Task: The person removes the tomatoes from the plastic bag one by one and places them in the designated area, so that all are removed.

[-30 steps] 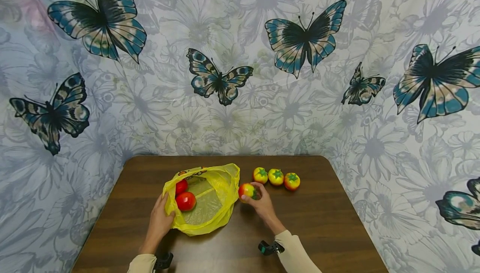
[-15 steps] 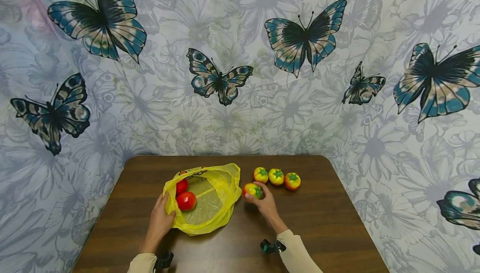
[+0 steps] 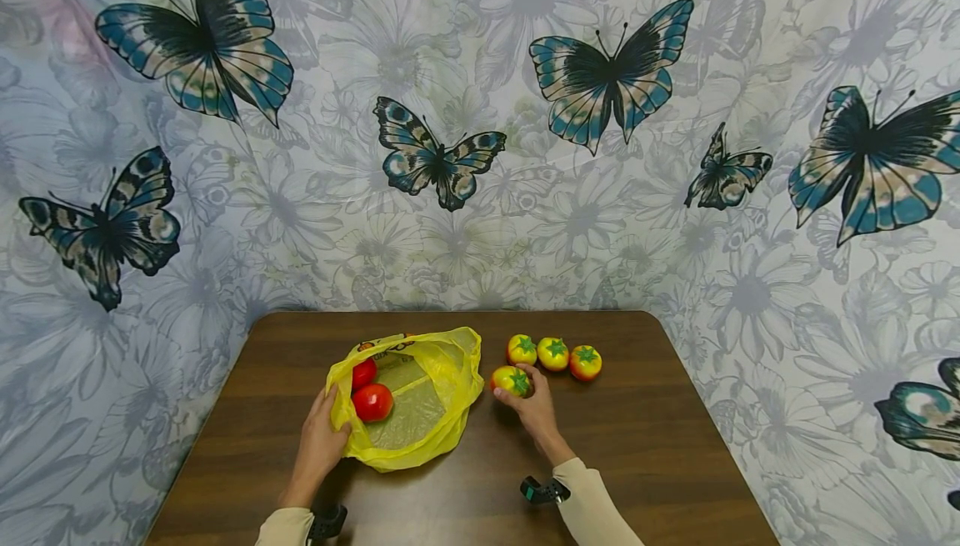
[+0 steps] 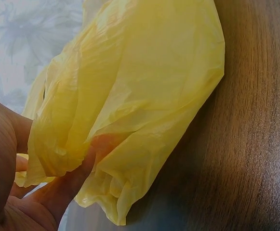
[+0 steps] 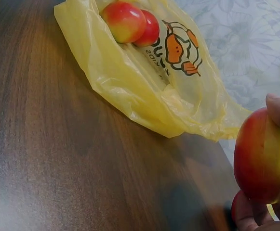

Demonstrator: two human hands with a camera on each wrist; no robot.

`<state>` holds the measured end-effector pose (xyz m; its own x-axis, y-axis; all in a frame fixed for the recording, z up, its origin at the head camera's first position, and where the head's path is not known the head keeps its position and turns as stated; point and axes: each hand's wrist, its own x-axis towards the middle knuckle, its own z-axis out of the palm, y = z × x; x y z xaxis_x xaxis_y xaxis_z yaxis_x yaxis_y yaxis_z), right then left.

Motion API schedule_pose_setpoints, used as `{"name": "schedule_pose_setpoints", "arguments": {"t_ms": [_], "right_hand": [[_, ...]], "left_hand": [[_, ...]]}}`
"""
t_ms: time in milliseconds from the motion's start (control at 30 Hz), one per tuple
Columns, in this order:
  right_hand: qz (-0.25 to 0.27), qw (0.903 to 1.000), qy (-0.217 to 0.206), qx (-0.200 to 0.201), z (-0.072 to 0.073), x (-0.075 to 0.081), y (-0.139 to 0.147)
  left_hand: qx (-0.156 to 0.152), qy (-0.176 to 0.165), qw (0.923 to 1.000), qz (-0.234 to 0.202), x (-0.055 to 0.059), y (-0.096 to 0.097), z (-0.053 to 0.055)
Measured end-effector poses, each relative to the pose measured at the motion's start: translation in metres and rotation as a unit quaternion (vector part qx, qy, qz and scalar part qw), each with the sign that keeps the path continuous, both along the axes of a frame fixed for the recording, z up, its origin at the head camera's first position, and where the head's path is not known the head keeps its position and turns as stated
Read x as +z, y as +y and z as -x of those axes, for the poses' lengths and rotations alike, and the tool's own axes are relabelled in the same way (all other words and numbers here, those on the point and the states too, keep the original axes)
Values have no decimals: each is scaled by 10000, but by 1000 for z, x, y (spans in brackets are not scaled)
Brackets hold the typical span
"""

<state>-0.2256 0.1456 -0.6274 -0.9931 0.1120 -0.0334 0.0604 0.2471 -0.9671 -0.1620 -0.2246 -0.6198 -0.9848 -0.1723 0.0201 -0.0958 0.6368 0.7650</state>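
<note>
A yellow plastic bag (image 3: 408, 446) lies with its mouth spread wide, and two shiny red fruits (image 3: 372, 403) sit inside on its left. My left hand (image 3: 322, 438) grips the bag's left rim; in the left wrist view the thin film (image 4: 144, 91) bunches between thumb and fingers. Just right of the bag, my right hand (image 3: 534, 408) holds a red-and-yellow tomato (image 3: 510, 381) with a green leafy top. The right wrist view shows this tomato (image 5: 260, 159) between the thumb and the fingers beneath, partly cut off by the frame edge.
Three more red-and-yellow tomatoes (image 3: 552, 354) stand in a row behind the right hand, green tops up. Everything is on a brown wooden table (image 3: 637, 454) with its far edge against a butterfly-patterned wall covering (image 3: 450, 254). A cartoon print (image 5: 180, 48) shows on the bag.
My right hand has shifted slightly right, away from the bag, with the tomato, whose green top has turned more toward the head camera. The left hand and bag have stayed in place.
</note>
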Motion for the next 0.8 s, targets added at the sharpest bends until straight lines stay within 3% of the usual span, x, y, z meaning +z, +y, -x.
{"name": "schedule_pose_setpoints", "arguments": {"t_ms": [333, 800], "right_hand": [[61, 9992, -303, -247, 1, -6, 1], [-70, 9983, -333, -469, 8, -15, -5]], "left_hand": [[9, -87, 10000, -21, 0, 0, -1], [31, -127, 9999, -13, 0, 0, -1]]}}
